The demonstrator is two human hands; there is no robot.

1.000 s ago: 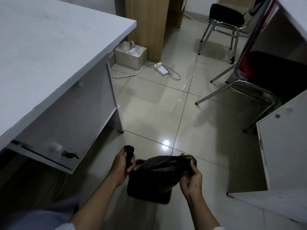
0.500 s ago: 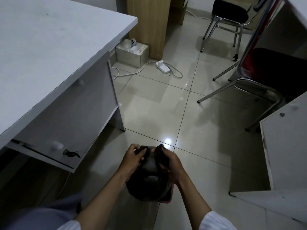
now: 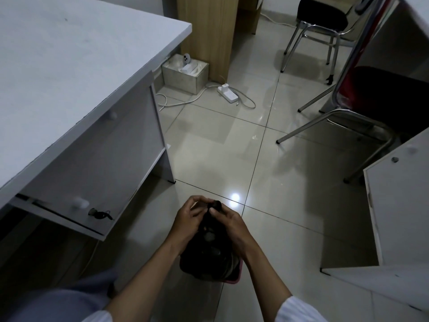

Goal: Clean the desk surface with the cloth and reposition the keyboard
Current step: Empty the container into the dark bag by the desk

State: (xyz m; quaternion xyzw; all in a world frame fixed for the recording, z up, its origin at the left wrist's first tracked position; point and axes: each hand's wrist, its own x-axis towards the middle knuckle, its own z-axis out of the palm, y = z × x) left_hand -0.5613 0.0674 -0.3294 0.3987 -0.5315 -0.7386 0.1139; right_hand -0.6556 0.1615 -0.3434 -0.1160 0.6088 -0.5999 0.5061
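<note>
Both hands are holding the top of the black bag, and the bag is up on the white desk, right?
Not quite. The left hand and right hand do hold the top of the black bag, but the bag is on the tiled floor in a pink bin, not on the white desk. The head view shows it.

Dim room, lamp glare on glossy floor (image 3: 235, 196), wide-angle edge distortion

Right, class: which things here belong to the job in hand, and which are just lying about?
Job: left hand, right hand, black bag, pink bin, desk.
Lying about: power strip, grey box, black chair, red chair.
</note>
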